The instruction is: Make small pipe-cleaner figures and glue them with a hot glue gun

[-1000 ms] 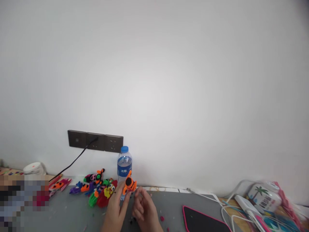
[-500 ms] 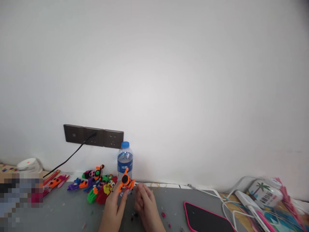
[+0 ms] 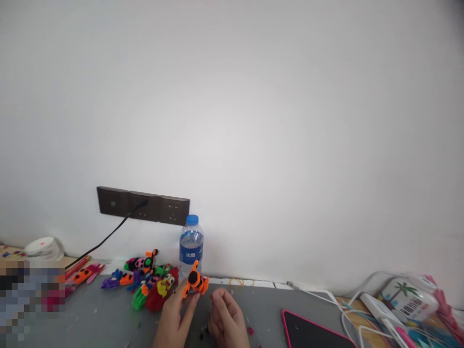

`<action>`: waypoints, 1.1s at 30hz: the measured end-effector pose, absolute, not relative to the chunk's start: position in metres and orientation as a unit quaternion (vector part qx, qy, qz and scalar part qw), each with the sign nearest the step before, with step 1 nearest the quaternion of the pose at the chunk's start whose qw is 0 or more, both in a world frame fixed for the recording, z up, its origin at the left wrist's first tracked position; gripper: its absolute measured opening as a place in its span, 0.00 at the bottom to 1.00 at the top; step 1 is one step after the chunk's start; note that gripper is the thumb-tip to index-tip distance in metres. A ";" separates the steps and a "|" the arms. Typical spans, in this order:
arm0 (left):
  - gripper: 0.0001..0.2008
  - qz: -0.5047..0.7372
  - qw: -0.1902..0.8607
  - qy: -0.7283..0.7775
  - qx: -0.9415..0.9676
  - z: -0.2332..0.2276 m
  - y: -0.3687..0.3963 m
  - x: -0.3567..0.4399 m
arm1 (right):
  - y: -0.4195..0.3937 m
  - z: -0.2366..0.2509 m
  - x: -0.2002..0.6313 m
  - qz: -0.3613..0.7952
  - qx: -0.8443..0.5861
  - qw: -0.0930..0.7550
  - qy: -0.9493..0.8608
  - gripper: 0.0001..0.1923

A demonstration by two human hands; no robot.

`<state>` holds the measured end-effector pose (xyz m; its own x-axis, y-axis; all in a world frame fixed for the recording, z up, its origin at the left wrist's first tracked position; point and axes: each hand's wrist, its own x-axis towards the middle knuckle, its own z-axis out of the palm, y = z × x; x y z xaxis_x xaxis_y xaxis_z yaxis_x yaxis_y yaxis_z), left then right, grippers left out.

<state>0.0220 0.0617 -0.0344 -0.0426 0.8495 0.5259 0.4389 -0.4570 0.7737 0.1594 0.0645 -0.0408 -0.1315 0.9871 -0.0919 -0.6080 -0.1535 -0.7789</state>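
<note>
My left hand (image 3: 174,321) holds up a small orange and black fuzzy pipe-cleaner figure (image 3: 195,282) by its lower end, just above the grey mat (image 3: 97,319). Beside it on the right, my right hand (image 3: 226,321) has its fingers curled, their tips close to the figure but apart from it; whether they pinch something tiny I cannot tell. Behind and left of the hands lies a heap of finished pipe-cleaner figures (image 3: 145,280) in red, green, purple, orange and pink. Small black and pink beads (image 3: 250,331) lie on the mat near my right hand.
A water bottle with a blue cap (image 3: 191,246) stands by the wall behind the figure. A dark socket strip (image 3: 143,209) with a black cable is on the wall. A pink-edged phone (image 3: 311,333), white cables and a charger box (image 3: 409,299) lie right. A white roll (image 3: 43,247) sits far left.
The view has shifted slightly. My left hand has kept the orange figure raised, turning it a little; my right hand's fingers have drawn back from it and lowered.
</note>
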 end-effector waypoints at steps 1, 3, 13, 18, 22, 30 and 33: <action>0.16 0.533 0.197 0.484 0.665 -0.035 0.062 0.023 | 0.064 -0.040 0.160 0.689 -0.318 0.578 -0.300 0.28; 0.16 0.532 0.210 0.480 0.666 -0.036 0.062 0.024 | 0.062 -0.037 0.160 0.683 -0.325 0.584 -0.294 0.29; 0.16 0.507 0.218 0.461 0.695 -0.027 0.058 0.028 | 0.057 -0.024 0.164 0.658 -0.369 0.577 -0.314 0.30; 0.17 0.505 0.222 0.459 0.696 -0.030 0.059 0.026 | 0.056 -0.024 0.162 0.660 -0.370 0.569 -0.323 0.30; 0.17 0.506 0.236 0.456 0.694 -0.029 0.058 0.027 | 0.054 -0.023 0.162 0.665 -0.367 0.573 -0.308 0.30; 0.16 0.507 0.235 0.453 0.694 -0.026 0.058 0.028 | 0.055 -0.023 0.164 0.649 -0.366 0.587 -0.316 0.29; 0.17 0.501 0.244 0.459 0.692 -0.028 0.058 0.029 | 0.054 -0.023 0.165 0.646 -0.366 0.591 -0.316 0.27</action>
